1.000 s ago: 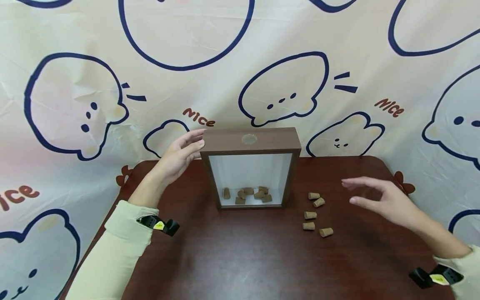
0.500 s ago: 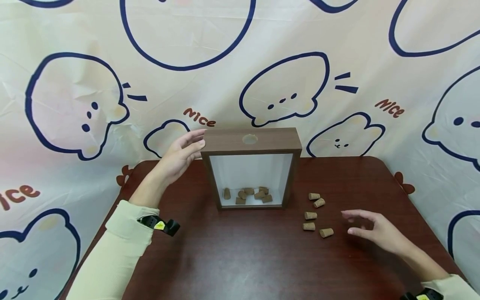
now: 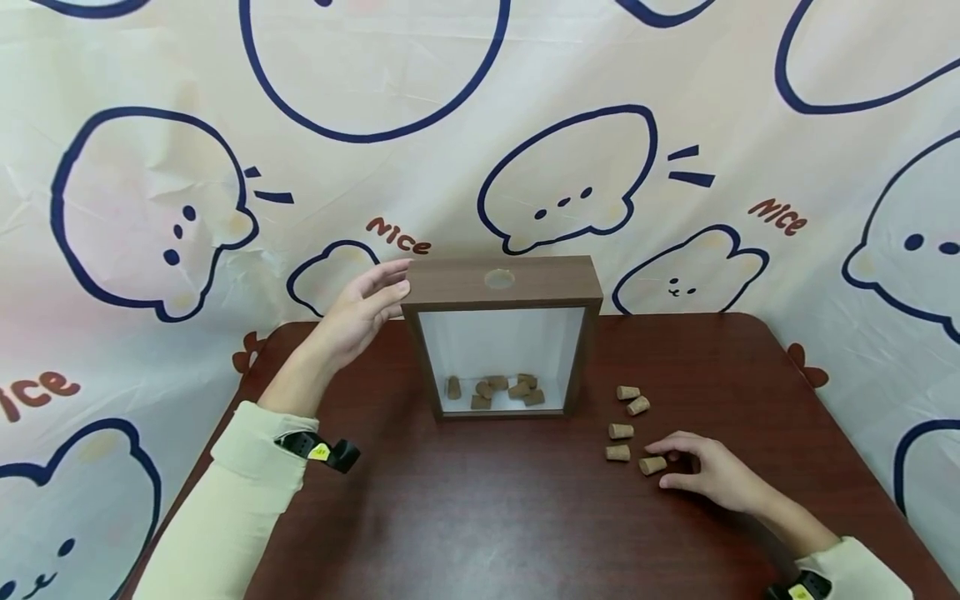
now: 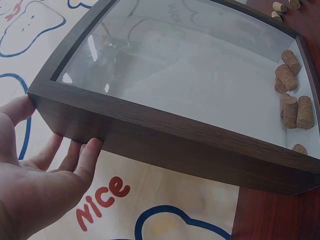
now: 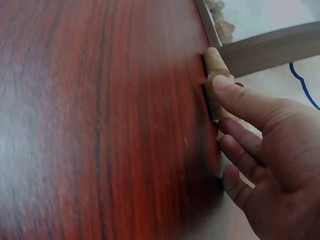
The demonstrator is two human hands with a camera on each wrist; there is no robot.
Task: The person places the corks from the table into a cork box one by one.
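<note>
Cork (image 3: pixel 652 466) lies on the right of our table (image 3: pixel 480 525), nearest us, between the parted, released thumb and fingertips of our right hand (image 3: pixel 708 475). Our left hand (image 3: pixel 358 310) rests loosely extended fingers against the upright box's (image 3: pixel 450 287) left side; four more corks (image 3: pixel 620 431) lie farther off.

Red-brown wooden table (image 3: pixel 480 517), near edge: cropped | tan cylindrical corks (image 5: pixel 216 61), right wrist view: partly hidden by right hand (image 5: pixel 277 155)
</note>
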